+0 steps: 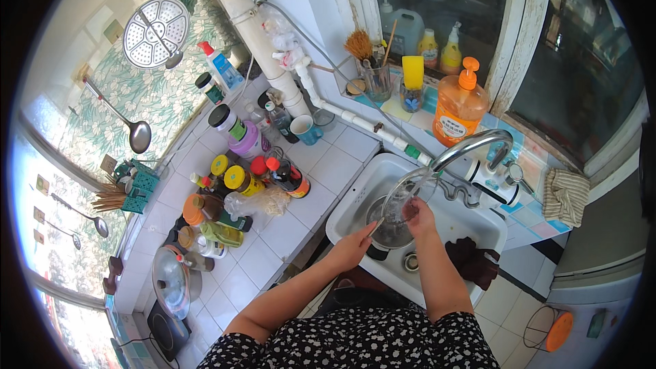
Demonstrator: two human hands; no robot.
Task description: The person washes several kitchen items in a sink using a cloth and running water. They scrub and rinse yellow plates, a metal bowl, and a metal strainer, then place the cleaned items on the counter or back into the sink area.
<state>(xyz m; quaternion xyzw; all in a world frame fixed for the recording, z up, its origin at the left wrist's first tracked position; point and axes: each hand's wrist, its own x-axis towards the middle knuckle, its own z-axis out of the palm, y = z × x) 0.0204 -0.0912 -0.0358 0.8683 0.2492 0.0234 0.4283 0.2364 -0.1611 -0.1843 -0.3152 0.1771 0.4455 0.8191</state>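
Over the white sink (352,205), my left hand (352,244) is closed on the near-left edge of a round, see-through, pale-rimmed piece that looks like a strainer (398,198). It is tilted beneath the curved metal faucet (471,142). At its right side is my right hand (420,220), fingers curled around something dark reddish that I cannot make out. Under the strainer, a metal pot (393,238) sits in the basin, partly hidden by it and by my hands. A dark, crumpled cloth (475,264) hangs on the sink's right rim.
An orange pump bottle (456,111) stands behind the sink, near a glass of brushes (374,76). Several bottles and jars crowd the tiled counter (301,222) at left, with a lidded pan (173,280). A striped cloth (566,197) lies at right.
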